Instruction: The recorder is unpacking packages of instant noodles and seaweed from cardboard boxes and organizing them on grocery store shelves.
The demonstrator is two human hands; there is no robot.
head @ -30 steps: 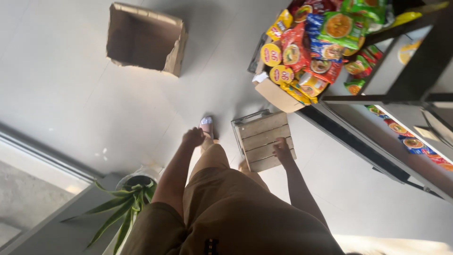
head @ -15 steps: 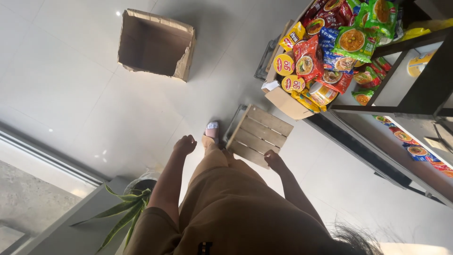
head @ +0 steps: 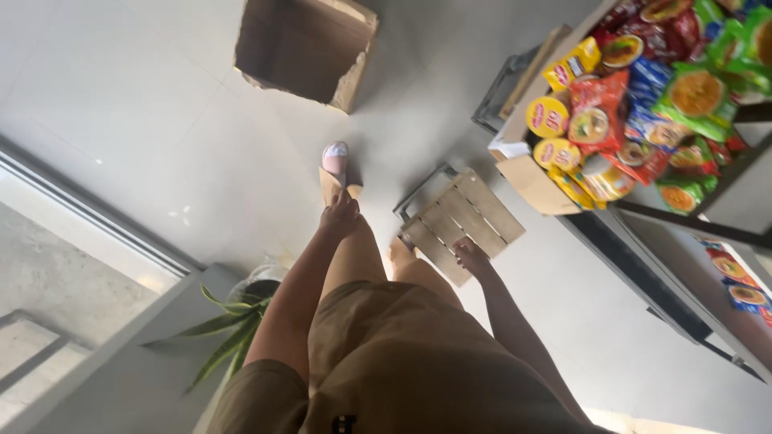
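Two bare arms hang down from the shoulders toward the pale tiled floor [head: 145, 120]. The left hand [head: 339, 217] is curled loosely in front of the left knee, fingers folded in, and nothing shows inside it. The right hand [head: 470, 257] reaches lower, its fingers bent over the near edge of a small slatted wooden stool [head: 462, 223]; whether they actually clasp the edge or merely rest on it cannot be told. The stool stands on the floor just right of the person's feet, one of which wears a pink slipper [head: 334, 158]. Beyond the stool, an open cardboard box [head: 531, 181] sits beside a dark shelf unit [head: 643, 277] and brims with bright noodle packets [head: 635, 104] and round yellow-lidded cups [head: 548, 117]. Farther off, another cardboard box [head: 307, 44] lies on the floor, open and tipped toward the camera, its inside bare brown. A potted green plant [head: 229, 325] stands at the person's left.
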